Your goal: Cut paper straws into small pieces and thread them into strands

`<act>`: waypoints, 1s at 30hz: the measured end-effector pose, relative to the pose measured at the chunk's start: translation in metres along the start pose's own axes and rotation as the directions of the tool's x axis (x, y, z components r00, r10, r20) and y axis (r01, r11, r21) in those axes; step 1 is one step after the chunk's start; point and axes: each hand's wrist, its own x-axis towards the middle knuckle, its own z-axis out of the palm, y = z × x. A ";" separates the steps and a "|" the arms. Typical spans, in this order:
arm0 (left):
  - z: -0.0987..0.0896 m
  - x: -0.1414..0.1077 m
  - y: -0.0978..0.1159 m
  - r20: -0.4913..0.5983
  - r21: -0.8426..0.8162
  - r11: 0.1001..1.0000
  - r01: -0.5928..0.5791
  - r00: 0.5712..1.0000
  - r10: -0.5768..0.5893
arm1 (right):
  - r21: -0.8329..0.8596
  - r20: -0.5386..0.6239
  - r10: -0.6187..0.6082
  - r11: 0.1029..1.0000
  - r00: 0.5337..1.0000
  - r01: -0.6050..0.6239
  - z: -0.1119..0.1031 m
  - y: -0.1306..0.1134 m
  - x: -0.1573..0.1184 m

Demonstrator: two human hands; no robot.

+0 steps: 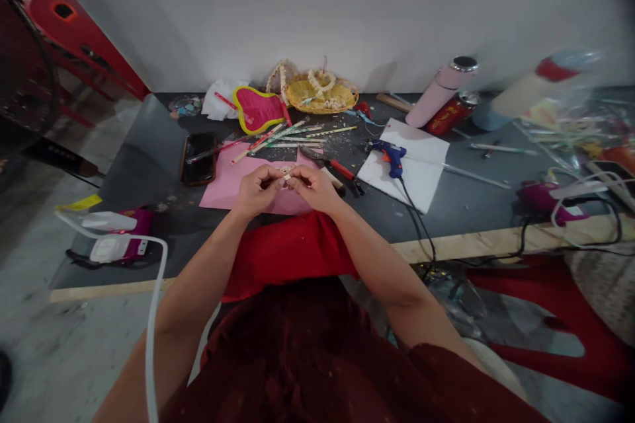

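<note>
My left hand (258,190) and my right hand (313,186) meet over a sheet of pink paper (218,190). Between their fingertips they pinch a small pale piece (286,177), too small to name exactly. More little pale bits show just behind it, partly covered by my fingers. Pliers with red handles (342,168) lie close to my right hand. Beyond both hands is a loose pile of thin printed sticks (278,139), with pale crumbs scattered around. A red cloth (288,254) lies at the table edge under my wrists.
A blue glue gun (391,157) rests on a white board (421,188), its cord hanging over the edge. A phone (198,158) lies left. Behind stand a wicker basket (297,102), a pink flask (436,96) and a red can (452,114). A white cable (151,337) crosses near my left arm.
</note>
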 end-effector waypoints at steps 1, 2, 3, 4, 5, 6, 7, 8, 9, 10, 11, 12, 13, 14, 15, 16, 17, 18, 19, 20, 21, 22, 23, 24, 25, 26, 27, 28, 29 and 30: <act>0.000 0.000 0.000 -0.003 0.001 1.000 0.000 1.000 0.000 | -0.001 -0.003 -0.003 1.000 1.000 0.003 0.000 0.000 0.000; 0.000 0.000 0.000 -0.004 -0.002 1.000 0.001 1.000 -0.001 | -0.003 -0.005 -0.003 1.000 1.000 0.003 0.000 0.000 0.000; 0.000 0.000 0.001 -0.003 -0.007 1.000 0.000 1.000 0.000 | -0.004 -0.008 -0.001 1.000 1.000 0.001 0.000 0.000 0.000; 0.000 -0.001 0.001 -0.001 -0.009 1.000 -0.002 1.000 0.002 | -0.003 -0.011 0.004 1.000 1.000 -0.004 0.000 0.000 0.000; 0.000 -0.001 0.002 -0.002 -0.006 1.000 -0.006 1.000 0.006 | 0.000 -0.013 0.008 1.000 1.000 -0.008 0.000 0.000 0.000; 0.000 -0.001 0.003 -0.004 0.002 1.000 -0.009 1.000 0.009 | 0.005 -0.012 0.011 1.000 1.000 -0.011 0.000 0.000 0.000; 0.000 -0.001 0.003 -0.006 0.013 1.000 -0.012 1.000 0.012 | 0.011 -0.010 0.013 1.000 1.000 -0.013 0.001 0.000 0.000; 0.001 -0.001 0.004 -0.009 0.024 1.000 -0.013 1.000 0.013 | 0.017 -0.009 0.013 1.000 1.000 -0.013 0.001 0.000 0.000; 0.001 -0.001 0.004 -0.011 0.035 0.999 -0.012 1.000 0.013 | 0.020 -0.008 0.011 1.000 1.000 -0.011 0.001 0.000 0.000; 0.000 -0.001 0.003 -0.010 0.043 0.999 -0.012 1.000 0.012 | 0.019 -0.009 0.009 1.000 1.000 -0.008 0.001 0.000 0.000; 0.000 -0.001 0.003 -0.008 0.049 0.999 -0.011 1.000 0.012 | 0.016 -0.010 0.008 1.000 1.000 -0.008 0.001 0.000 0.000; 0.000 -0.001 0.001 -0.006 0.052 0.999 -0.011 1.000 0.011 | 0.010 -0.012 0.009 1.000 1.000 -0.009 0.001 0.000 0.000; 0.000 -0.001 0.000 -0.003 0.054 0.998 -0.012 1.000 0.012 | 0.004 -0.014 0.009 1.000 1.000 -0.009 0.001 0.000 0.000; 0.001 -0.001 -0.001 -0.002 0.055 0.998 -0.014 1.000 0.014 | -0.001 -0.016 0.009 1.000 1.000 -0.009 0.001 0.000 0.000; 0.001 -0.002 -0.002 0.000 0.057 0.998 -0.015 1.000 0.015 | -0.001 -0.018 0.006 1.000 1.000 -0.006 0.001 0.000 0.000; 0.001 -0.002 -0.003 0.000 0.059 0.998 -0.015 1.000 0.015 | 0.002 -0.020 0.002 1.000 1.000 -0.002 0.001 0.000 0.000; 0.001 -0.002 -0.003 -0.003 0.063 0.998 -0.014 1.000 0.015 | 0.008 -0.023 -0.001 1.000 1.000 0.002 0.001 0.001 0.000; 0.001 -0.002 -0.003 -0.007 0.067 0.998 -0.014 1.000 0.014 | 0.015 -0.025 -0.003 1.000 1.000 0.003 0.001 0.001 0.000; 0.001 -0.002 -0.003 -0.012 0.072 0.997 -0.013 1.000 0.014 | 0.020 -0.026 0.000 1.000 1.000 0.001 0.001 0.001 0.000; 0.002 -0.002 -0.003 -0.017 0.078 0.997 -0.013 1.000 0.014 | 0.021 -0.025 0.005 1.000 1.000 -0.005 0.001 0.002 0.000; 0.002 -0.002 -0.002 -0.022 0.085 0.996 -0.015 1.000 0.017 | 0.019 -0.022 0.010 1.000 1.000 -0.010 0.001 0.002 0.000; 0.002 -0.002 -0.001 -0.024 0.091 0.996 -0.018 1.000 0.020 | 0.013 -0.018 0.012 1.000 1.000 -0.012 0.001 0.002 0.000; 0.002 -0.001 -0.001 -0.024 0.096 0.995 -0.022 0.999 0.025 | 0.008 -0.012 0.010 1.000 1.000 -0.010 0.001 0.002 0.000; 0.002 -0.001 0.000 -0.022 0.100 0.995 -0.028 0.999 0.030 | 0.004 -0.008 0.005 1.000 1.000 -0.005 0.001 0.002 0.000; 0.002 -0.001 0.001 -0.020 0.102 0.994 -0.034 0.999 0.036 | 0.004 -0.008 0.003 1.000 1.000 -0.003 0.001 0.002 0.001; 0.002 -0.001 0.001 -0.019 0.104 0.994 -0.037 0.999 0.039 | 0.004 -0.011 0.003 1.000 1.000 -0.003 0.001 0.002 0.001; 0.002 -0.001 0.002 -0.020 0.106 0.994 -0.037 0.999 0.040 | 0.006 -0.015 0.009 1.000 1.000 -0.009 0.002 0.001 0.001; 0.002 -0.001 0.002 -0.022 0.109 0.993 -0.035 0.999 0.038 | 0.009 -0.022 0.017 1.000 1.000 -0.017 0.002 0.001 0.001; 0.002 -0.001 0.003 -0.026 0.111 0.993 -0.032 0.999 0.035 | 0.012 -0.028 0.026 1.000 0.999 -0.026 0.002 0.001 0.001; 0.002 -0.001 0.003 -0.029 0.111 0.993 -0.029 0.999 0.032 | 0.013 -0.031 0.033 0.999 0.999 -0.033 0.003 0.001 0.001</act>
